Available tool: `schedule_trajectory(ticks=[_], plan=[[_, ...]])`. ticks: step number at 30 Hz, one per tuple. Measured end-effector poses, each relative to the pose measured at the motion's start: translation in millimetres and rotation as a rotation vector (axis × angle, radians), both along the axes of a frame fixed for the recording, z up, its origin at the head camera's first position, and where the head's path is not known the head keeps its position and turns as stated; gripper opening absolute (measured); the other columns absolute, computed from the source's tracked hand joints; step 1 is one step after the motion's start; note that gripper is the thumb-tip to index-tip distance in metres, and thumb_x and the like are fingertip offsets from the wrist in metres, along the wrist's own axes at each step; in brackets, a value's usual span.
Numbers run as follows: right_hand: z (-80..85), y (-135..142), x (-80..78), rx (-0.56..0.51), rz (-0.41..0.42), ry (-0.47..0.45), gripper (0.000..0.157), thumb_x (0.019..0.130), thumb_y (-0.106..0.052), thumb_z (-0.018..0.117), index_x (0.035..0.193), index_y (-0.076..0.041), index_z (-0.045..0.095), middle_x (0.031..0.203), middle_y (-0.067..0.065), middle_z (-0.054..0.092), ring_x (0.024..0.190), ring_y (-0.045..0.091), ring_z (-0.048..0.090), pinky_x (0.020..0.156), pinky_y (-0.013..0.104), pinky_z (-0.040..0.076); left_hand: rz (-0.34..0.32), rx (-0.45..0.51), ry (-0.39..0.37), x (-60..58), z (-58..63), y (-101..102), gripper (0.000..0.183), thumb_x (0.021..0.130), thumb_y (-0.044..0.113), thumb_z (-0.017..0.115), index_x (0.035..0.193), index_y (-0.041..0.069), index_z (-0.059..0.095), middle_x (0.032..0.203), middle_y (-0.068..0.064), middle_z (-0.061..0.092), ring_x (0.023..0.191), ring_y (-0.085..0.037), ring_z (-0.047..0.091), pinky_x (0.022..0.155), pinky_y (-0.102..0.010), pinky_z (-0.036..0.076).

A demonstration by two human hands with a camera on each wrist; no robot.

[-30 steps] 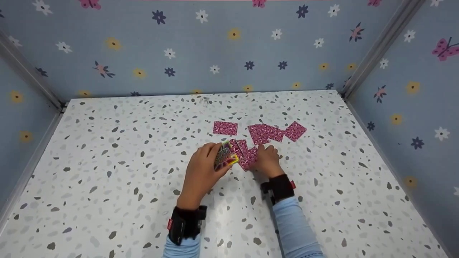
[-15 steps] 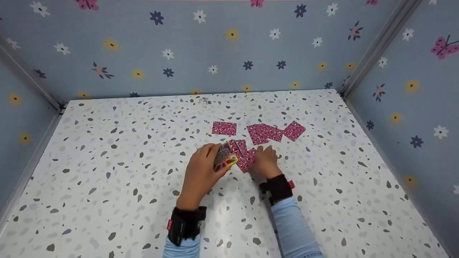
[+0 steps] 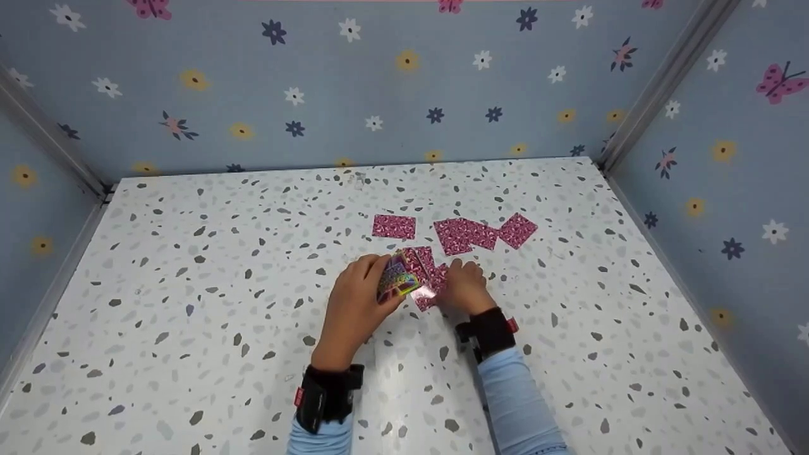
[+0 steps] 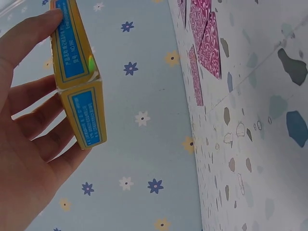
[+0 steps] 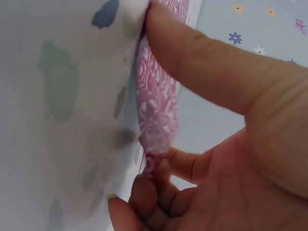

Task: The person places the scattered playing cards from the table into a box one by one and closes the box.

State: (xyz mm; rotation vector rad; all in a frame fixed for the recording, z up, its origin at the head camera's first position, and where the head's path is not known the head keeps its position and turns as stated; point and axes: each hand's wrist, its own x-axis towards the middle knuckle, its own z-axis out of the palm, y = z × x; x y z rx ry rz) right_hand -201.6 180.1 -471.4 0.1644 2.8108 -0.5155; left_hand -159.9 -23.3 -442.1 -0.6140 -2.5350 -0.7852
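My left hand grips a small card box with a shiny, multicoloured front, held tilted above the table. In the left wrist view, the box's yellow and blue sides carry small print, with the thumb on one side and fingers behind. My right hand is low at the table, just right of the box. Between its thumb and fingers it holds a pink patterned playing card by the edges. Other pink cards lie overlapping beside it, partly hidden by the box and the hand.
One pink card lies alone farther back. To its right, overlapping cards reach almost to a tilted card. The white speckled table is bounded by blue flowered panels at the back and both sides.
The card at my right hand has slid slightly toward me and left, and now catches a bright glare. The box in my left hand has turned a little, showing more of its front.
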Motion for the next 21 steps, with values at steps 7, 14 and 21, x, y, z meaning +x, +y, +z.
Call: schedule_trajectory(ticks=[7,14,21], plan=[[5.8,10.7,-2.1,-0.137,0.064,0.070,0.024,0.080,-0.008,0.062,0.095,0.010,0.056,0.096,0.024,0.054,0.090,0.034,0.050,0.084,0.046,0.044,-0.003,-0.002,-0.001,-0.6,-0.5,-0.9,0.059,0.073,0.035,0.078,0.121,0.006,0.058,0.113,-0.011,0.058,0.100,-0.026,0.058,0.087,-0.040,0.048],[24.5,23.4,0.8,-0.335,-0.042,0.056,0.009,0.086,-0.002,0.054,0.078,-0.003,0.050,0.072,0.004,0.050,0.065,0.018,0.051,0.058,0.024,0.040,-0.007,0.004,0.003,-1.0,-0.5,-1.6,0.060,0.073,0.035,0.078,0.122,0.005,0.058,0.114,-0.011,0.058,0.101,-0.026,0.058,0.088,-0.040,0.049],[40.7,23.5,7.6,-0.504,-0.061,0.058,0.034,0.087,0.008,0.051,0.121,0.003,0.049,0.088,0.016,0.059,0.067,0.023,0.064,0.067,0.035,0.055,-0.012,-0.005,-0.013,0.6,1.8,-2.4,0.058,0.074,0.032,0.077,0.122,0.006,0.057,0.115,-0.011,0.058,0.101,-0.026,0.058,0.088,-0.039,0.048]])
